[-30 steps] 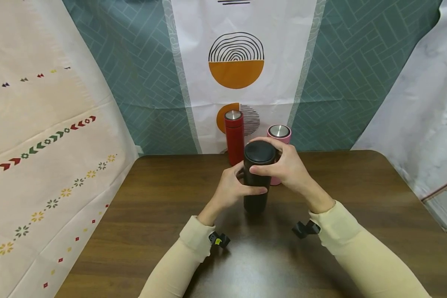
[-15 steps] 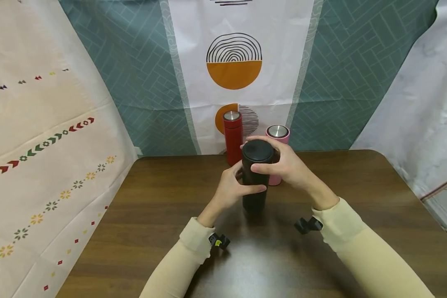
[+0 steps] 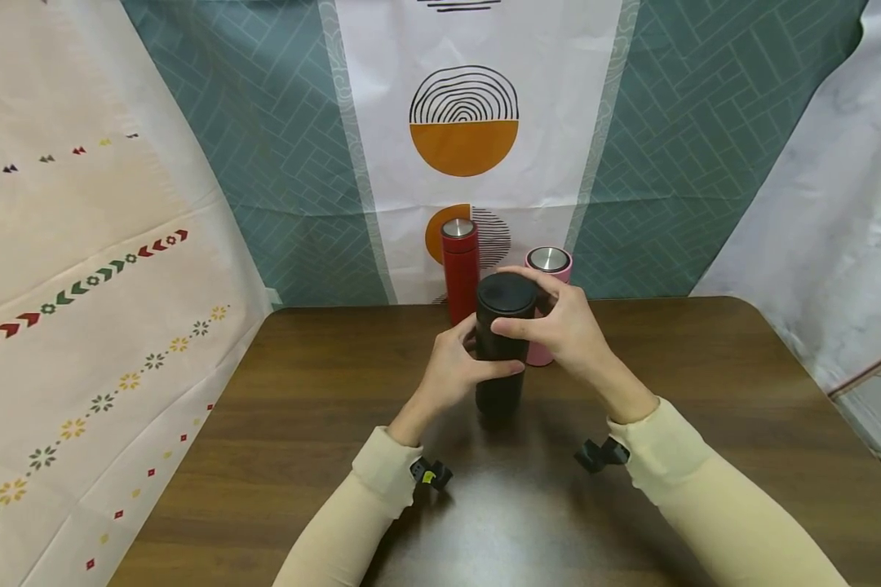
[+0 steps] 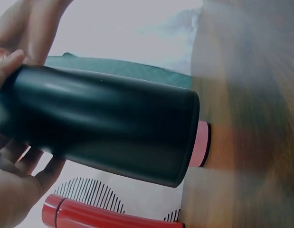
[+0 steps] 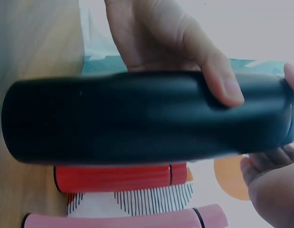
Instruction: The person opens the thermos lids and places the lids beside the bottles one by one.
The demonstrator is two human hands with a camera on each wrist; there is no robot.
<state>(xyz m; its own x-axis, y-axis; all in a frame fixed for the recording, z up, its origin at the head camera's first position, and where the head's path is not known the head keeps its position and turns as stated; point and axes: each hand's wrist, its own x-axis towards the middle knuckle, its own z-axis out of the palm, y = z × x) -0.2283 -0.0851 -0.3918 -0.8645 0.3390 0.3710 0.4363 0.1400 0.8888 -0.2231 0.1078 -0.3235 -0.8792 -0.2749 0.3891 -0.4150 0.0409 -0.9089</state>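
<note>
A tall matte black insulated bottle (image 3: pixel 499 391) stands upright between my hands in the head view, its base close over the table. My left hand (image 3: pixel 449 371) grips the middle of its body from the left, the thumb (image 5: pixel 222 83) lying across the front. Higher up, my right hand (image 3: pixel 568 326) holds the bottle around its black lid (image 3: pixel 507 293) from the right, thumb in front and fingers behind. Both wrist views show the dark body (image 4: pixel 104 123) filling much of the picture; the fingertips behind it are partly hidden.
Behind the black bottle stand a slim red bottle (image 3: pixel 461 277) and a pink bottle (image 3: pixel 539 353), partly covered by my right hand. The brown wooden table (image 3: pixel 323 391) ends at a patterned cloth backdrop (image 3: pixel 301 163). A small black camera (image 3: pixel 431 473) sits on each wrist.
The black bottle has shifted very slightly left and up in the head view. Both hands keep their hold on it, and the red and pink bottles stay put.
</note>
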